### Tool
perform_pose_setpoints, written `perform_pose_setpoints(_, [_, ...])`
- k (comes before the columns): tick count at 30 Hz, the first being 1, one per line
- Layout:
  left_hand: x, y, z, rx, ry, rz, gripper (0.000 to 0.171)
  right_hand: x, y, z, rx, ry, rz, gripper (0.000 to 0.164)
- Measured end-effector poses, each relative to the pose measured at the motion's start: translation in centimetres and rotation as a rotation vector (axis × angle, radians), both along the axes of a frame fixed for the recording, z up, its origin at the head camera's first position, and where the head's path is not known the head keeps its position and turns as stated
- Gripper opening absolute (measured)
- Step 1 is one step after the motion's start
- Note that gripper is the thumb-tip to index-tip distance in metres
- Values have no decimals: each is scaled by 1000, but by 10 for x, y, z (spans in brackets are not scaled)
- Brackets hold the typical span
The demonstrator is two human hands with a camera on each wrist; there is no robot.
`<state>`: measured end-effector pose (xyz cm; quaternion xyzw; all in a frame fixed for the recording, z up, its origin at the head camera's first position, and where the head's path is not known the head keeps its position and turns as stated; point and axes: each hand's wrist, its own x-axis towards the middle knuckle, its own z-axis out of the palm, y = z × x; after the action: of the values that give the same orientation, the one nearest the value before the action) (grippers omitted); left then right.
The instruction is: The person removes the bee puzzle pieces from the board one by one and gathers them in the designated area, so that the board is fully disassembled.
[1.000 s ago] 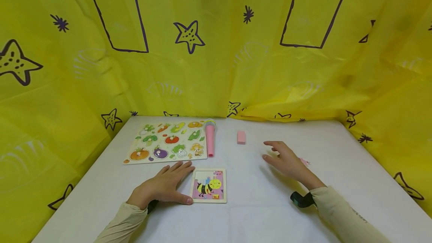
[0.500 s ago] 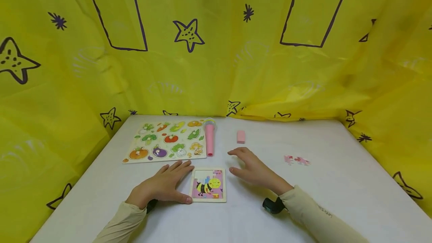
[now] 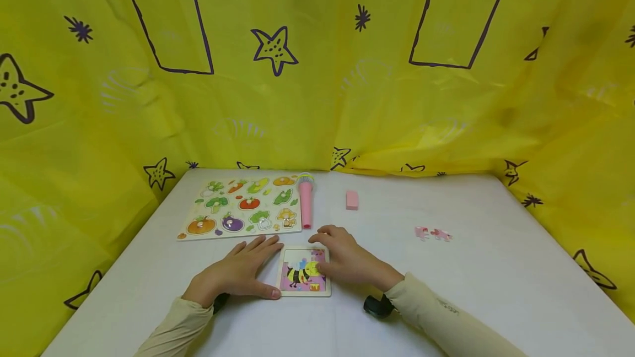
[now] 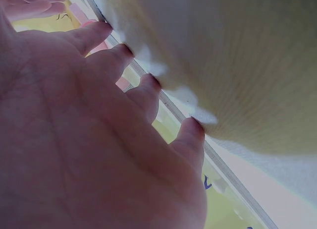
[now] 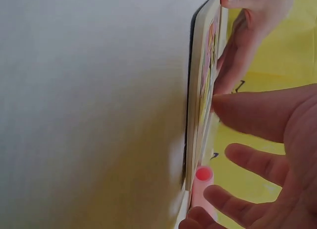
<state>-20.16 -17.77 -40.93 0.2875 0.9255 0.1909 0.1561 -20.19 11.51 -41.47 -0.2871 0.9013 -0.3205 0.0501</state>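
A small square bee jigsaw puzzle [image 3: 298, 277] in a pale wooden frame lies on the white table. My left hand [image 3: 238, 273] rests on its left side, fingers spread, with the thumb at the lower left corner and the fingertips near the upper left one. From the right, my right hand [image 3: 349, 258] reaches over the puzzle's right edge. In the right wrist view its thumb [image 5: 252, 112] comes down to the puzzle face near the bee's yellow head, while the other fingers stay spread with nothing between them. The upper left of the picture shows a pale bare area.
Loose pink jigsaw pieces [image 3: 434, 233] lie to the right. Behind the frame is a vegetable peg puzzle board [image 3: 243, 206], with a pink toy microphone [image 3: 306, 203] along its right edge. A pink block [image 3: 351, 200] stands farther back. Yellow curtains [image 3: 317, 98] enclose the table.
My right hand has moved left from beside the loose pieces to the bee puzzle, its thumb now over the bee's head. My left hand has stayed on the frame.
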Motion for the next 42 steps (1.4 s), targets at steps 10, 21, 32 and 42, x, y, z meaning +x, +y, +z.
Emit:
perform_pose_setpoints(10, [3,0,3,8,-18,7,106,1,-6,-2,48,20,35,30])
perform_pose_setpoints(21, [6,1,3,19,-13,10,105,2,-7,2,64,61,74,13])
perform_pose_setpoints(32, [5,2,4,10,-5,4,105,4,-9,2,61,48,51,12])
perform_pose_setpoints(42, [3,2,2,10,-7,6,105,5,-10,-1,72,107,49,15])
